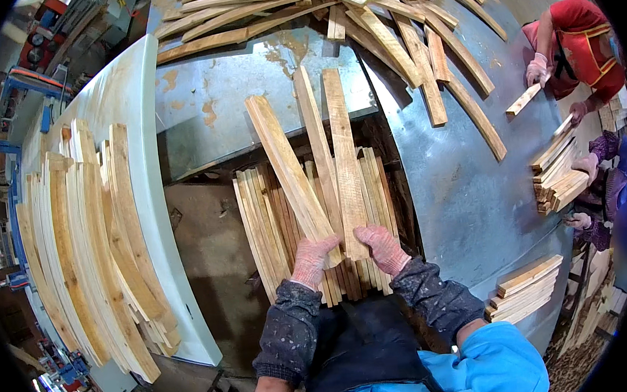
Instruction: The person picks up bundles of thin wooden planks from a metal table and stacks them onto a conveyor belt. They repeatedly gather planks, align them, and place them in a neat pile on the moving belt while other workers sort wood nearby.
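Observation:
My left hand (311,261), in a pale pinkish work glove, is closed on the near end of a wooden slat (287,165) that leans away to the left. The gloved right hand (382,249) grips the near end of another wooden slat (343,157), which points nearly straight ahead. Between them a third, narrower slat (308,111) runs forward; its near end is partly hidden, so I cannot tell which hand, if either, holds it. Below these lies a stack of slats (257,226) in front of my dark apron.
Left, a pale metal table (198,316) bears rows of slats (67,245). Loose boards (421,62) are heaped on the metal table (462,206) ahead and right. Two co-workers (582,49) handle wood at the right edge, near small piles (527,290).

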Demonstrator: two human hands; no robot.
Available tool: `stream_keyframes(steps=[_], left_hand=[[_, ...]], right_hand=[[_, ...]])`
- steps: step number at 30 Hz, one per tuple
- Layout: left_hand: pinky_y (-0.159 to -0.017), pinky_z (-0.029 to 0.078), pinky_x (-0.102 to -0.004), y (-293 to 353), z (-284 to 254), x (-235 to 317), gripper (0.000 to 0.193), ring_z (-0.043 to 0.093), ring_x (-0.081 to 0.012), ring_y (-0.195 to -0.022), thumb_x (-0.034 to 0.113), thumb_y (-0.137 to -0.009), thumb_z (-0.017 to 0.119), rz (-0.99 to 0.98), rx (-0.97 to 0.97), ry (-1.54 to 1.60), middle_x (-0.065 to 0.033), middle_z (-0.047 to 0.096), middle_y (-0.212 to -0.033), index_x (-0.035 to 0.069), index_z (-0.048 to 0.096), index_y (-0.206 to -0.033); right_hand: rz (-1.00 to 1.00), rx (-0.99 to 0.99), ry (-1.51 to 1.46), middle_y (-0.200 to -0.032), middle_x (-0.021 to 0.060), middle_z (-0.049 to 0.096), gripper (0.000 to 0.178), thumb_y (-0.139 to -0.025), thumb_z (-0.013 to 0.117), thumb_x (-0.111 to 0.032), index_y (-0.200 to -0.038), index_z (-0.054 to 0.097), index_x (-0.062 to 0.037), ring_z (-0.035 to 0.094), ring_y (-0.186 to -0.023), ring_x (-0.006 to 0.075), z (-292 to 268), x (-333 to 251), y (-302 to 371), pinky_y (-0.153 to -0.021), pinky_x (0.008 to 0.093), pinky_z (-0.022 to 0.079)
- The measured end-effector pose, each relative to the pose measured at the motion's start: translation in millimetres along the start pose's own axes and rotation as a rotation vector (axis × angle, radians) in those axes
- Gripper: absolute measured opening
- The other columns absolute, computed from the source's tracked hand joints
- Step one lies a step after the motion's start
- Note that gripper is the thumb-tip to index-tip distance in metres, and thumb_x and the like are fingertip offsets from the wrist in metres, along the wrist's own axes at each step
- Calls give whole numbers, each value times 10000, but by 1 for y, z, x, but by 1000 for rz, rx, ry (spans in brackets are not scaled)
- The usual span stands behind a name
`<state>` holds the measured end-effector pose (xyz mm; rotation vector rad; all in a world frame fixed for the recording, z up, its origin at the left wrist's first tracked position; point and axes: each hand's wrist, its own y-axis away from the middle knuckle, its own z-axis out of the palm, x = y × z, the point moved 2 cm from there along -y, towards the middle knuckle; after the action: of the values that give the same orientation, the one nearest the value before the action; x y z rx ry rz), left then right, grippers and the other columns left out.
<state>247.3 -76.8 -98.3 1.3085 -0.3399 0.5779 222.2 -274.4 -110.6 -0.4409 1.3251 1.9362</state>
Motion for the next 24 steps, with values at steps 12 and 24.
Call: stream_keyframes(steps=[12, 24], left_hand=[[-912, 624, -385, 21, 11, 9, 491, 736, -228, -1042, 191, -950, 837, -33, -179, 305, -104, 746, -1181, -33, 653, -1347], [-901, 609, -375, 6, 2, -10, 448, 731, -230, -1009, 189, -968, 800, -42, -55, 212, -111, 741, -1167, -43, 658, -1325]], right_hand=[[-114, 12, 627, -1254, 262, 714, 502, -1040, 624, -310, -1426, 600, 8, 705, -1126, 396, 3, -29, 10, -995, 422, 552], [39, 61, 763, -1427, 317, 638, 903, -1023, 646, -505, -1721, 245, -97, 636, -1310, 453, 26, -13, 3, -1115, 443, 504]])
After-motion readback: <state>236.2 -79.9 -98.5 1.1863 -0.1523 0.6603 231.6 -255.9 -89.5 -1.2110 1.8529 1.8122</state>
